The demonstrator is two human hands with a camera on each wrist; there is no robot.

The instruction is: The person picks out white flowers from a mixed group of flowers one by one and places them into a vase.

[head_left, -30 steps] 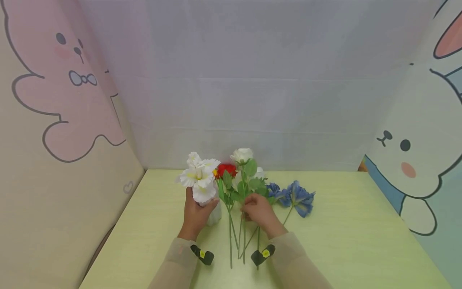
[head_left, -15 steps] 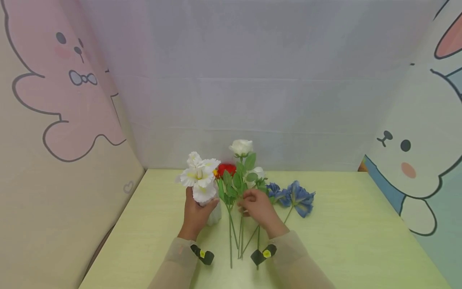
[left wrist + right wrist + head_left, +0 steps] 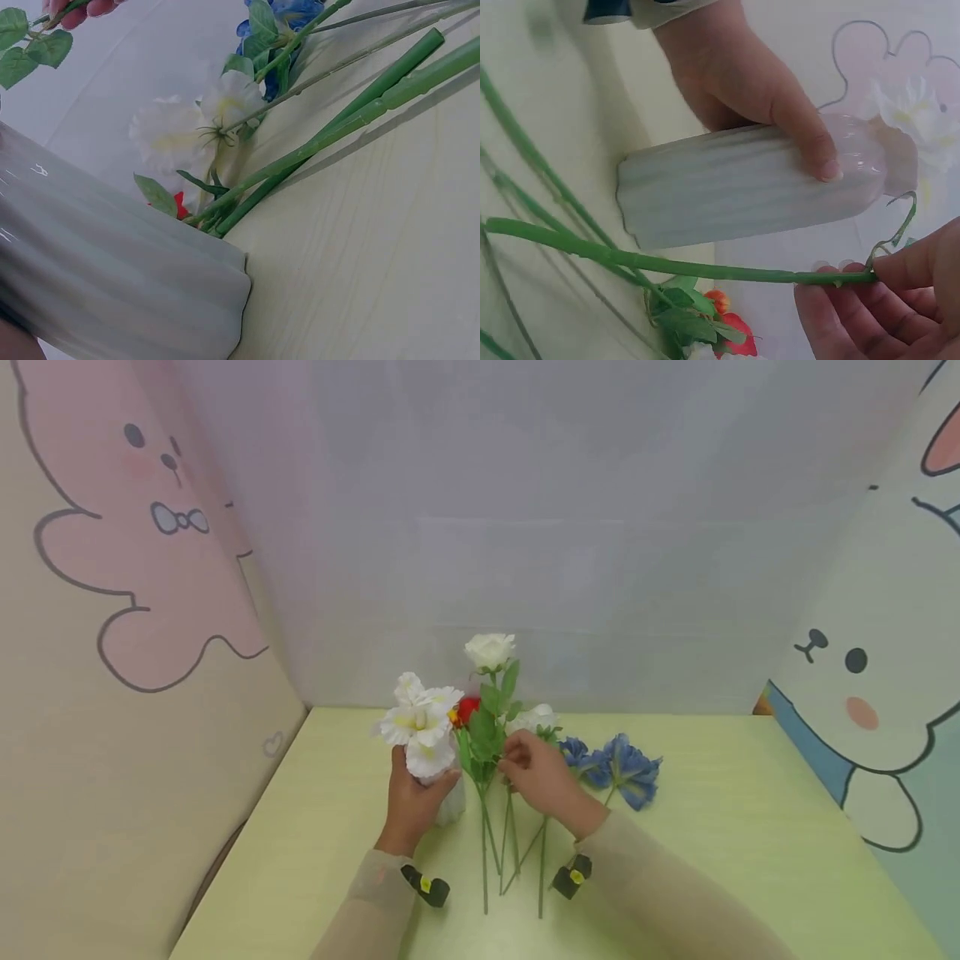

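My left hand (image 3: 411, 802) grips a white ribbed vase (image 3: 735, 187) round its upper part, thumb across the front. A large ruffled white flower (image 3: 420, 727) with yellow markings stands in the vase and hides its mouth in the head view. To the right of the vase, my right hand (image 3: 547, 777) pinches the stem of a white rose (image 3: 490, 652) just under its leaves. The bloom points up toward the back wall. In the right wrist view the rose's green stem (image 3: 697, 268) runs from the fingertips across in front of the vase.
Right of the vase lie a red flower (image 3: 468, 710), another white flower (image 3: 534, 718) and blue flowers (image 3: 626, 772), their stems crossing toward the front of the pale table (image 3: 322, 860). A plain cloth wall (image 3: 600, 568) stands behind, with cartoon-printed sides.
My right hand has moved slightly up, lifting the white rose higher and bringing its bloom left toward the vase. The left hand keeps its grip on the vase. The head view has shifted a little.
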